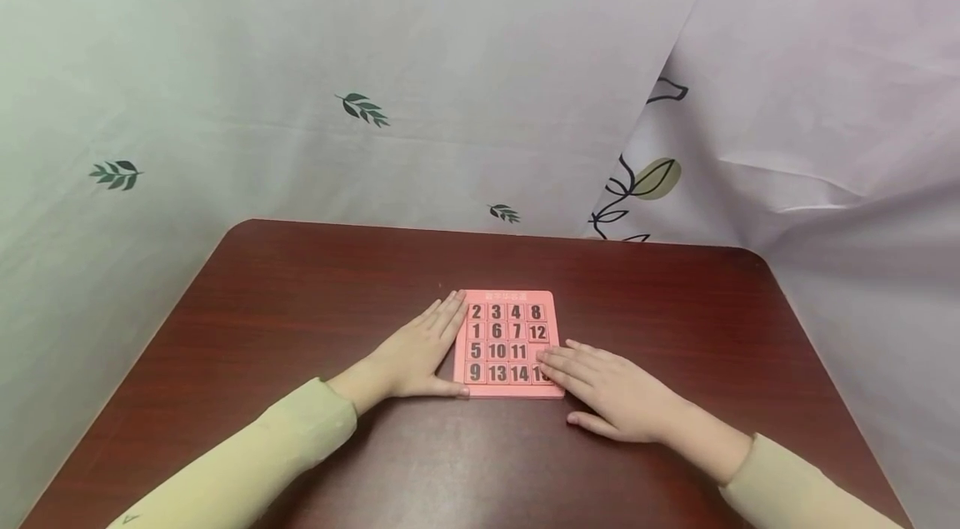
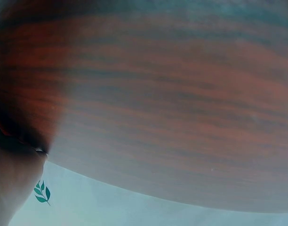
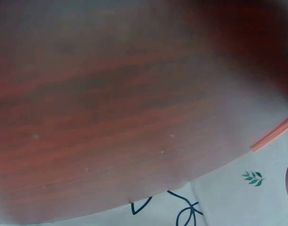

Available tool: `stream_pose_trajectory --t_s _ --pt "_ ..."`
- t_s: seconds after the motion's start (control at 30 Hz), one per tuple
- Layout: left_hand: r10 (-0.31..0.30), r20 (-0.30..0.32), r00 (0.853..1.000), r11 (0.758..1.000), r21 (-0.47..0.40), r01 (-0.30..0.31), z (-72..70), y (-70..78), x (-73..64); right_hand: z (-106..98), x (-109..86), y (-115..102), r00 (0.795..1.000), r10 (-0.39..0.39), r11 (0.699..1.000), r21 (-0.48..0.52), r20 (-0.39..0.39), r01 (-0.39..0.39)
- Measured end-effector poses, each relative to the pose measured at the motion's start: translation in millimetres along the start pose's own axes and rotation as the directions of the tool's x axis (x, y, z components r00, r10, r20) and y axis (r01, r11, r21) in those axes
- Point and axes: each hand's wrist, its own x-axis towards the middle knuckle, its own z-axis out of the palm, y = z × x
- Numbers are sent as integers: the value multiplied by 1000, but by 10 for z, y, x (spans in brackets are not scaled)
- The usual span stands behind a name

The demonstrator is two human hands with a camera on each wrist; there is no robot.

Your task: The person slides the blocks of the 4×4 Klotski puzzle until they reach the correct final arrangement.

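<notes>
A pink number slide puzzle (image 1: pixel 507 391) lies flat on the table in the head view, its numbered tiles in rows. Along its left edge lie the straight fingers of my left hand (image 1: pixel 420 350), with the thumb at the near left corner. My right hand (image 1: pixel 618 391) reaches in from the right, fingers extended. Its fingertips rest over the lower right of the puzzle, partly covering the tile in the near right corner and the tileless spot above it. In the right wrist view only the puzzle's edge (image 3: pixel 275 133) shows.
The dark red wooden table (image 1: pixel 337 279) has rounded far corners. Pale cloth (image 1: pixel 450 29) with leaf prints hangs behind it and along both sides.
</notes>
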Motion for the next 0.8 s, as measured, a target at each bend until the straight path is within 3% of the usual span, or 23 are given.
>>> stream_pose_trajectory --t_s 0.2,0.3,0.8 --pt "1 -7 1000 1000 5 -1 4 -3 -7 6 95 134 986 148 989 -1 75 -148" --pt "4 -4 1000 1000 4 -4 4 1 -6 12 125 184 979 180 984 -13 99 -179" --pt "-3 3 1000 1000 18 3 -14 23 -8 19 51 67 994 96 995 -14 55 -95"
